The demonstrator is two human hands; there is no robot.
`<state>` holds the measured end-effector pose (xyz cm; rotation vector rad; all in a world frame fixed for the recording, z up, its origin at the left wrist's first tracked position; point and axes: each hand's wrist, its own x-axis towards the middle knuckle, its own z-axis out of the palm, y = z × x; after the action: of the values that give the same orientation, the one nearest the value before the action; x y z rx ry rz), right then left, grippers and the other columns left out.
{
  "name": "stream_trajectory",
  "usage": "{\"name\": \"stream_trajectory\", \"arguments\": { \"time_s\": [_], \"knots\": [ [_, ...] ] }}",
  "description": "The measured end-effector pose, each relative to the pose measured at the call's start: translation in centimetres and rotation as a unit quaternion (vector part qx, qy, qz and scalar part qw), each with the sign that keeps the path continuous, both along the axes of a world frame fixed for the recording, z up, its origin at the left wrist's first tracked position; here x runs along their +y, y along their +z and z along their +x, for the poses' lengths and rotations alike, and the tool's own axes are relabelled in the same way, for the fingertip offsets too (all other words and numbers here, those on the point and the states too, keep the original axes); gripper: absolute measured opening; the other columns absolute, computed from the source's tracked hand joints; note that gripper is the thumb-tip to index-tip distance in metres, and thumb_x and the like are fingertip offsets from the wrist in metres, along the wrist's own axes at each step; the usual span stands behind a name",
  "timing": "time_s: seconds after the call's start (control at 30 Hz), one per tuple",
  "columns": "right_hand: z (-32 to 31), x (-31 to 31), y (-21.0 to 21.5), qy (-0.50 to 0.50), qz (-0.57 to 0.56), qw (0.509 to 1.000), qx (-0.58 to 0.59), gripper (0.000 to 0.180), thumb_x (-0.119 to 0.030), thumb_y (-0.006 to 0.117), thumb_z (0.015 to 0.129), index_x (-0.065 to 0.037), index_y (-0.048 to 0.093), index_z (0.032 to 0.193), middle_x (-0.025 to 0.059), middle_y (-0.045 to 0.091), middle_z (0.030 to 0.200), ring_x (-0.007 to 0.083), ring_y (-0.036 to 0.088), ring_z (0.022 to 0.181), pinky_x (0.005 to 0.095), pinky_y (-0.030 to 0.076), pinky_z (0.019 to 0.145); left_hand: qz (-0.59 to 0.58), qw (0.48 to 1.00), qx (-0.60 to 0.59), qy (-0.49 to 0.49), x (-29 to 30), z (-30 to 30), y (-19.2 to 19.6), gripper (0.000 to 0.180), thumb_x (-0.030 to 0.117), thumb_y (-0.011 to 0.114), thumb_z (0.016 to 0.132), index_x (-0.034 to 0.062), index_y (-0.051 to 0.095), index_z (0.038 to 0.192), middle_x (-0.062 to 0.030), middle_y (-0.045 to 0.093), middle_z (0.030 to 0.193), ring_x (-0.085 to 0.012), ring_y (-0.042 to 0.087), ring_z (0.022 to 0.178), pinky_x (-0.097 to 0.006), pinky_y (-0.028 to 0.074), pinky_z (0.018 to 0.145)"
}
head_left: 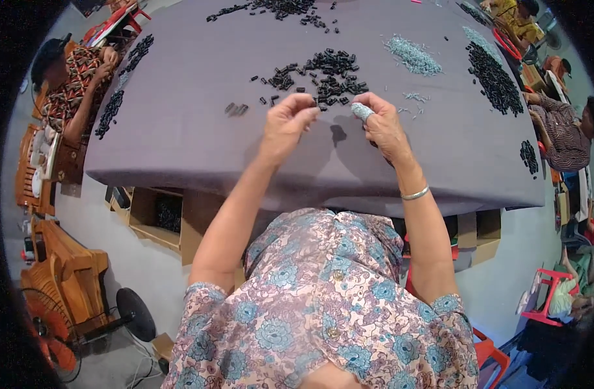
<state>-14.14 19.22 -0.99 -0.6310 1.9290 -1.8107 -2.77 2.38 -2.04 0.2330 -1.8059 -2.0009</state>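
My left hand is above the table, thumb and fingers pinched together. A small black cylindrical piece shows at its fingertips. Facing it, my right hand has its fingers curled in, and a light blue-grey wrapping covers one digit. What those right fingers hold, if anything, is hidden. Just beyond both hands lies a loose pile of similar black pieces. Several more black pieces lie in a small group left of my left hand. Thin silvery-blue pins are scattered beyond my right hand.
A grey cloth covers the table. A heap of silvery-blue pins lies farther right, and more black pieces line the right edge. People sit along both sides. Open cardboard boxes stand below the near edge; a fan is lower left.
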Motion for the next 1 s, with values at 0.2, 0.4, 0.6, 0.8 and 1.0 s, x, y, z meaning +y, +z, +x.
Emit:
{"name": "stream_trajectory", "arguments": {
  "time_s": [0.2, 0.4, 0.6, 0.8, 1.0],
  "knots": [
    [0.3, 0.1, 0.4, 0.078, 0.040, 0.996, 0.014, 0.009, -0.017, 0.060, 0.088, -0.011, 0.063, 0.094, -0.0053, 0.055, 0.072, -0.0016, 0.035, 0.050, 0.0145, 0.026, 0.041, 0.027, 0.998, -0.024, -0.043, 1.3, 0.6, -0.7, 0.015, 0.006, 0.062, 0.085, 0.0031, 0.060, 0.099, -0.0017, 0.063, 0.083, -0.0066, 0.058, 0.072, -0.020, 0.047, 0.061],
    [-2.1, 2.3, 2.4, 0.007, -0.032, 0.999, 0.009, 0.006, -0.014, 0.060, 0.088, -0.010, 0.065, 0.090, -0.0052, 0.055, 0.071, -0.0011, 0.037, 0.052, 0.0165, 0.029, 0.042, 0.029, 0.997, -0.033, -0.064, 1.4, 0.8, -0.9, 0.013, 0.006, 0.064, 0.083, 0.0043, 0.061, 0.096, -0.0004, 0.063, 0.079, -0.0049, 0.056, 0.066, -0.019, 0.044, 0.056],
    [-5.5, 6.9, 4.2, -0.128, -0.010, 0.990, 0.050, 0.005, -0.008, 0.061, 0.084, -0.008, 0.065, 0.087, -0.0055, 0.054, 0.069, 0.0000, 0.039, 0.055, 0.0182, 0.034, 0.046, -0.025, 0.997, -0.047, -0.050, 1.9, 1.2, -0.2, 0.015, 0.005, 0.065, 0.082, -0.0008, 0.064, 0.095, 0.0006, 0.058, 0.080, -0.0053, 0.054, 0.068, -0.019, 0.045, 0.061],
    [-6.7, 9.2, 1.2, -0.061, 0.124, 0.970, 0.200, 0.003, -0.005, 0.060, 0.084, -0.005, 0.063, 0.086, -0.0077, 0.049, 0.067, 0.0016, 0.039, 0.060, 0.0198, 0.031, 0.050, -0.079, 0.992, -0.065, -0.077, 2.1, 1.2, 0.0, 0.012, 0.001, 0.066, 0.079, -0.0017, 0.065, 0.090, 0.0020, 0.054, 0.083, -0.0046, 0.051, 0.068, -0.019, 0.043, 0.060],
    [-5.7, 7.4, 0.4, -0.043, 0.149, 0.953, 0.260, 0.006, -0.003, 0.060, 0.081, -0.001, 0.062, 0.086, -0.0028, 0.053, 0.066, 0.0049, 0.046, 0.064, 0.0223, 0.038, 0.055, -0.093, 0.993, -0.051, -0.044, 2.7, 1.2, 0.0, 0.011, 0.004, 0.069, 0.076, 0.0005, 0.064, 0.085, 0.0033, 0.053, 0.079, -0.0037, 0.049, 0.065, -0.018, 0.042, 0.055]
  ]
}}
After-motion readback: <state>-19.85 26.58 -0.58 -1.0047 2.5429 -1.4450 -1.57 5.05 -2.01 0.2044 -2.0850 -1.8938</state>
